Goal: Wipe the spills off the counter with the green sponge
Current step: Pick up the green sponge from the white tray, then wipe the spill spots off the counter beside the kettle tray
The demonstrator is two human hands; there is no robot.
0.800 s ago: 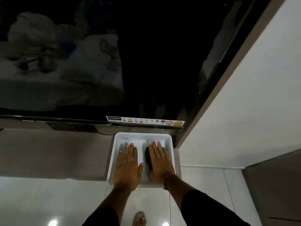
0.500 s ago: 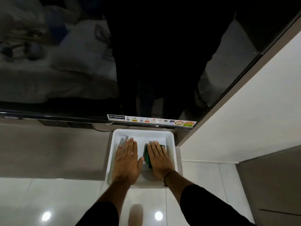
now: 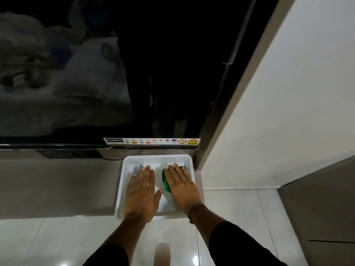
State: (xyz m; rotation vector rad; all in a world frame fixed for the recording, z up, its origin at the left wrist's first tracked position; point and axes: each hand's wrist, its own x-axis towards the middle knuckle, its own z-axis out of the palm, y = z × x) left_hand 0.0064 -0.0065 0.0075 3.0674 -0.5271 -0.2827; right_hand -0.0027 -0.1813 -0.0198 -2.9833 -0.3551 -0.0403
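Sponge (image 3: 166, 181), green with a dark edge, lying in the right half of a white tray (image 3: 123, 186), mostly hidden under the right hand (image 3: 180, 186); only the left edge and a dark far corner showing. Right hand flat, palm down, fingers (image 3: 175, 170) extended and close together, pressing on the sponge from above rather than curled around it; thumb tucked along the sponge's left side, not clearly seen. Thin bracelet (image 3: 193, 208) at the right wrist. Left hand (image 3: 143, 194) also flat in the tray's left half, palm down on the bare white floor, fingers straight and slightly spread, thumb out toward the sponge but apart from it, nothing grasped. Tray sitting on a grey ledge (image 3: 57, 185), far rim just beside the base of a dark glossy panel (image 3: 172, 73) with a sticker strip (image 3: 151, 141). Pale wall (image 3: 288, 112) to the right, shiny tiles (image 3: 48, 242) below. Dark sleeves on both forearms.
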